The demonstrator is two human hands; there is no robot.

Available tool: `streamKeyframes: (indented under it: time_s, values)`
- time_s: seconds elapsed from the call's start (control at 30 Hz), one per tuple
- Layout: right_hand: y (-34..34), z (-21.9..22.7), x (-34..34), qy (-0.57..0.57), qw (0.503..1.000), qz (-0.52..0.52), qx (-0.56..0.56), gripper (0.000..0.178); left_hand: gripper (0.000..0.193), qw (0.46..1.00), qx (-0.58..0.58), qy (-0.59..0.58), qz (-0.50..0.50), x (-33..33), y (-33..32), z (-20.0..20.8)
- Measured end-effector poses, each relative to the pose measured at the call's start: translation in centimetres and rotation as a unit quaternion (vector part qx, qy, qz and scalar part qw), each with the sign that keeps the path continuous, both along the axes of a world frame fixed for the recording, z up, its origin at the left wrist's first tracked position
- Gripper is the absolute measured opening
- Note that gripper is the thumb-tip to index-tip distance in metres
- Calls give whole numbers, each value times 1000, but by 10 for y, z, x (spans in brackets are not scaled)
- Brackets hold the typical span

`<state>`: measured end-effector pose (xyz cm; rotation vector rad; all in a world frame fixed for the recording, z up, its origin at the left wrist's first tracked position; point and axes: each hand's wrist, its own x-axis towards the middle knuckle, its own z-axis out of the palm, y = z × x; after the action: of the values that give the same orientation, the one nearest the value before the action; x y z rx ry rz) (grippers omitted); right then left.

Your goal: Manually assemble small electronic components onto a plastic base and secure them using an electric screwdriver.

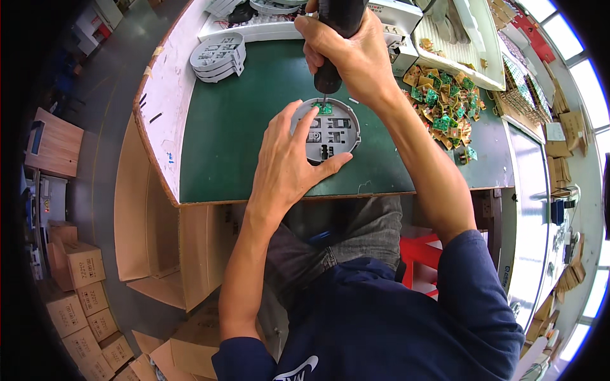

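Note:
My right hand (361,56) is closed around a black electric screwdriver (328,77), held upright. Its bit points down at a small green circuit board (325,108) at the far side of a round grey plastic housing (348,136). Whether the bit sits on a screw is too small to tell. My left hand (283,152) holds the housing at its left, with the thumb along the near rim and the index fingertip beside the board. The housing lies flat on the green bench top (222,146), its inside with several rectangular openings facing up.
A stack of similar grey housings (218,58) stands at the back left. Right of my right forearm lies a heap of small green and tan circuit boards (448,105). A white foam tray (489,63) holds gloves (448,19). Open cardboard boxes (149,222) stand left of the bench.

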<state>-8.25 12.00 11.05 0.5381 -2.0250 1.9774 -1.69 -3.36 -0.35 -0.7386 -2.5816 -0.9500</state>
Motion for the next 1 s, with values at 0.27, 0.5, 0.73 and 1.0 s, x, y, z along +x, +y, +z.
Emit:
streamKeyframes:
  time_s: [0.27,0.5,0.73,1.0]
  values:
    - [3,-21,-21,31,999,26,15,49,84,1000,12,21,-9,-2,-3,-1]
    - [25,5,-20,74,997,-9,16,58,85,992,54,101,56,-89,-54,54]
    - [39,-15,18,23,998,-43,33,55,97,949,-242,-119,164,-206,-105,70]
    - [33,-118,93,193,864,-69,460,69,74,987,-145,1,63,-215,-110,60]
